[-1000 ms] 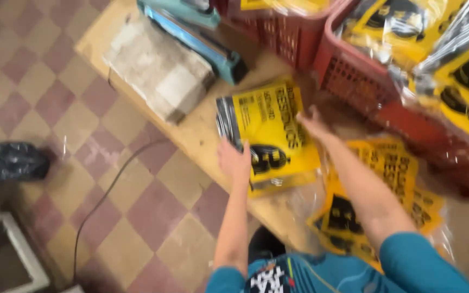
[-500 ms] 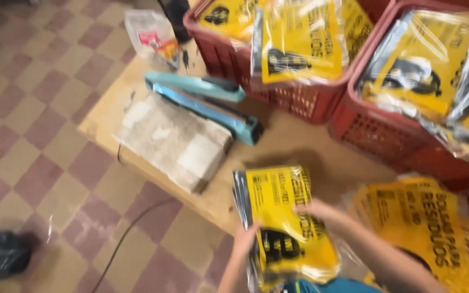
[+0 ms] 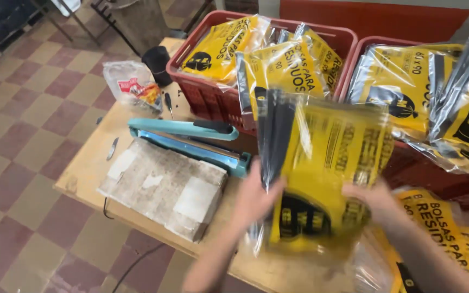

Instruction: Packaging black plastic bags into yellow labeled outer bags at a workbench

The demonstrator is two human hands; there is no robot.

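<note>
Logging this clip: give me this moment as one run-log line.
left hand: grips pack's left edge | right hand: grips right edge | yellow pack: raised above table | sealer: left, untouched | red crates: behind, full

left hand (image 3: 253, 198): bare, no glove or ring seen
right hand (image 3: 373, 201): bare, blurred
forearms: uncovered, no sleeve shown in this view

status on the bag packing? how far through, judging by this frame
Done: two red crates already hold many sealed yellow packs. In hand: left hand and right hand hold one yellow pack upright above the table, beside the teal heat sealer. Left: more yellow packs lie loose at the right, outside the crates.
</note>
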